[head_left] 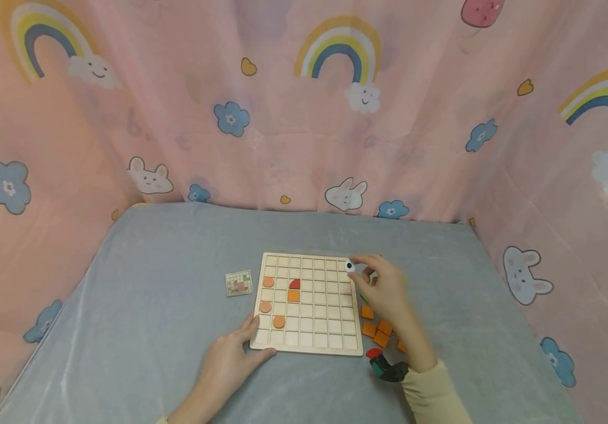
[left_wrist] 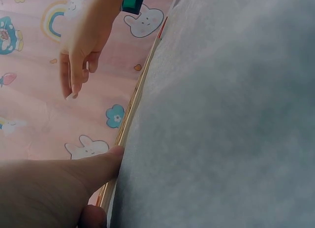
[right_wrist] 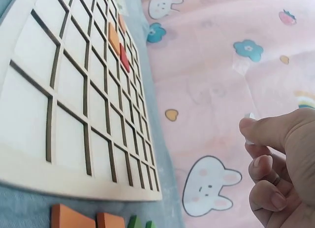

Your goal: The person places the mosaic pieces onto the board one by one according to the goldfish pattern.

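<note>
A pale wooden grid board (head_left: 316, 352) lies in front of me. My left hand (head_left: 229, 353) holds its near left corner, fingers at the left edge and thumb (left_wrist: 106, 166) along the front edge. Between thumb and forefinger, my right hand (head_left: 385, 288) pinches a small white tile with a black dot (head_left: 349, 265), held over the board's far right corner. In the right wrist view only a white edge of this tile (right_wrist: 250, 117) shows. On the board sit a red quarter-circle tile (head_left: 295, 284), an orange square tile (head_left: 293, 295) and several round orange pieces (head_left: 279, 321).
Left of the board lies a small pattern card (head_left: 238, 283). Several orange tiles (head_left: 382, 338) are scattered by the board's right side under my right forearm, with green pieces (right_wrist: 135, 222) partly hidden by the hand. A pink patterned curtain (head_left: 282, 147) surrounds the grey cloth-covered table (head_left: 150, 282).
</note>
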Action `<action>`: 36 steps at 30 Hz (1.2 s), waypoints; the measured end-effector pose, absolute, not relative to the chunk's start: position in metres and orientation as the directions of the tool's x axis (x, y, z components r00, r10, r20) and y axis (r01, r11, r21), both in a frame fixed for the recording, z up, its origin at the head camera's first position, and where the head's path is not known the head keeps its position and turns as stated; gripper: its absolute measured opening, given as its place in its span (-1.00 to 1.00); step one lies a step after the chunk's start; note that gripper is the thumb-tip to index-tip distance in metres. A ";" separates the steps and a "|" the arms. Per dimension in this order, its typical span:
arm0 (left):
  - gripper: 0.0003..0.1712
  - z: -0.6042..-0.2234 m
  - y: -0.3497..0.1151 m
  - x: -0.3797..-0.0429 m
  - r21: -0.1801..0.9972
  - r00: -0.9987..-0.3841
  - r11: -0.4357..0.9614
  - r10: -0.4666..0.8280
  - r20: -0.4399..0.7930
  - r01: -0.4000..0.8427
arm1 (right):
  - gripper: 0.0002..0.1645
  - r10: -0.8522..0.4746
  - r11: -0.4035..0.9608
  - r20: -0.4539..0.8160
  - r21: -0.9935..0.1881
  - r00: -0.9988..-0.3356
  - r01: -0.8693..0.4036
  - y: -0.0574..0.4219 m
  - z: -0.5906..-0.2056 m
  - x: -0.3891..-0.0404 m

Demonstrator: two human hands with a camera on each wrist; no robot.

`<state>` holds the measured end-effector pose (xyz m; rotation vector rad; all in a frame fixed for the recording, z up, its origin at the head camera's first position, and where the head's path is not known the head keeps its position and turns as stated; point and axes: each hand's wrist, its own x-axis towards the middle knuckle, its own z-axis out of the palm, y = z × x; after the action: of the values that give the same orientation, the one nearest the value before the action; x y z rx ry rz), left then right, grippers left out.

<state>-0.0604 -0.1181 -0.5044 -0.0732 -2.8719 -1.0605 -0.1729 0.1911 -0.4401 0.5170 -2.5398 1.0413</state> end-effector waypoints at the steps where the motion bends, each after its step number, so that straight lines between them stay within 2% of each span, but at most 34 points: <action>1: -0.11 -0.504 -0.118 -0.060 0.648 -0.996 0.759 0.017 0.090 0.072 | -0.62 -0.207 0.659 0.445 -0.595 -0.872 -0.460 0.189 -0.441 -0.173; 8: -0.11 -0.503 -0.118 -0.061 0.651 -0.995 0.755 0.021 0.093 0.077 | -0.62 -0.235 0.625 0.427 -0.622 -0.873 -0.472 0.174 -0.444 -0.171; 22: -0.10 -0.503 -0.117 -0.062 0.643 -0.997 0.763 0.021 0.079 0.067 | -0.66 -0.357 0.537 0.429 -0.632 -0.830 -0.558 0.143 -0.456 -0.166; 29: -0.11 -0.502 -0.118 -0.062 0.647 -0.996 0.760 0.023 0.081 0.070 | -0.64 -0.394 0.533 0.398 -0.635 -0.829 -0.559 0.128 -0.463 -0.159; 36: -0.10 -0.503 -0.118 -0.060 0.646 -0.996 0.760 0.030 0.079 0.074 | -0.76 -0.416 0.546 0.317 -0.662 -0.852 -0.513 0.118 -0.473 -0.152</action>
<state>-0.0602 -0.1183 -0.5030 -0.0854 -2.8862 -1.0640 -0.1517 0.1177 -0.4727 0.8014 -2.6531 1.1975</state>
